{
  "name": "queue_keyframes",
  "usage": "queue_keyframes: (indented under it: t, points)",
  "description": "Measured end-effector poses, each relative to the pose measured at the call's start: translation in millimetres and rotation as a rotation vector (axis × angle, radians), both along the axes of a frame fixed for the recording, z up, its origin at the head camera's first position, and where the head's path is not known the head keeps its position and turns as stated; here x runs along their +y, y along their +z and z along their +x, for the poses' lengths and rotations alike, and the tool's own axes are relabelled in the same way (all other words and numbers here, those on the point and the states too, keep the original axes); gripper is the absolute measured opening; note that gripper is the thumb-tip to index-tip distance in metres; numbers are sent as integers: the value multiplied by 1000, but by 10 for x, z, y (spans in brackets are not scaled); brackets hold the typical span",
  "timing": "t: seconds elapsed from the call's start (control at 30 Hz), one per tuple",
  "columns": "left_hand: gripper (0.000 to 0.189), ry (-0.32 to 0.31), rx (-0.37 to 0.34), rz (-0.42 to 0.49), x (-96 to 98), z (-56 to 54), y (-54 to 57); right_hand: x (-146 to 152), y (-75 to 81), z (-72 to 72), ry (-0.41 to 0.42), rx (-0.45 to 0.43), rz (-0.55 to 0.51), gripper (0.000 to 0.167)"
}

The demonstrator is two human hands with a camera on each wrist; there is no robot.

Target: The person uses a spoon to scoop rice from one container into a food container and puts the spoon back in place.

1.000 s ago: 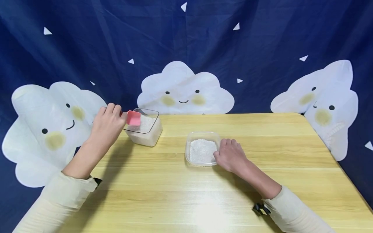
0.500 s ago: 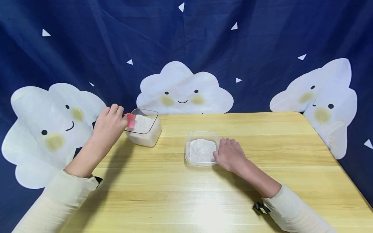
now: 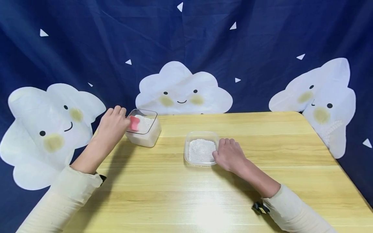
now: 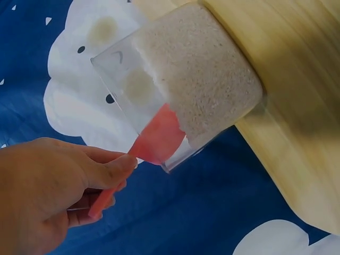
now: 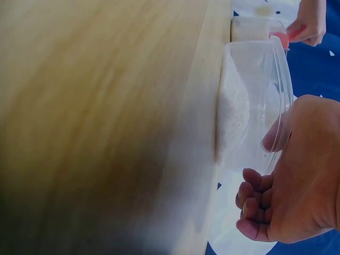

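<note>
My left hand [image 3: 113, 124] pinches the handle of a pink scoop [image 4: 159, 135] between thumb and fingers. The scoop's head is inside a tall clear container [image 3: 144, 137], at the near-left side of its mouth, against white rice [image 4: 194, 74]. In the left wrist view the scoop's lower edge meets the rice; how deep it sits is hard to tell. My right hand [image 3: 231, 155] grips the right wall of a low clear plastic box [image 3: 187, 158]. Its thumb is over the rim on the inside, the other fingers curled outside. White rice [image 3: 201, 150] covers the box's bottom.
Both containers stand apart on a wooden table [image 3: 163, 191], the tall one at the far-left edge. A dark blue curtain [image 3: 204, 38] with cloud prints hangs directly behind the table.
My left hand has moved slightly right and down, and the scoop's head has tilted and dropped lower into the tall container. My right hand and the low box have stayed put.
</note>
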State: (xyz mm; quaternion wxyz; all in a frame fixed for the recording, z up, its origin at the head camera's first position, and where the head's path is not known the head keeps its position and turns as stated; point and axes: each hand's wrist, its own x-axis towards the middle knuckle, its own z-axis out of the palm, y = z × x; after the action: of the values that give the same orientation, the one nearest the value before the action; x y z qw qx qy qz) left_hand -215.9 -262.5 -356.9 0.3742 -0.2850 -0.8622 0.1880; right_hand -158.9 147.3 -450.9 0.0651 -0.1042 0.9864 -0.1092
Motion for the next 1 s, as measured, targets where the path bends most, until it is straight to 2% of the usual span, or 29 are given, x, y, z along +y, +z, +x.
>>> queue_keyframes:
  t: [0.27, 0.5, 0.8, 1.0]
  points:
    - [32, 23, -67, 47, -31, -38, -45, 0, -4, -6, 6, 4, 0, 37]
    - [28, 12, -156, 99, -59, -45, -82, -2, 7, 2, 5, 5, -2, 36]
    - [17, 103, -303, 125, -89, -62, -146, -5, 9, 13, -1, -9, -2, 37]
    - [4, 148, -375, 195, -130, -70, -192, -6, 4, 7, -2, -6, -3, 37]
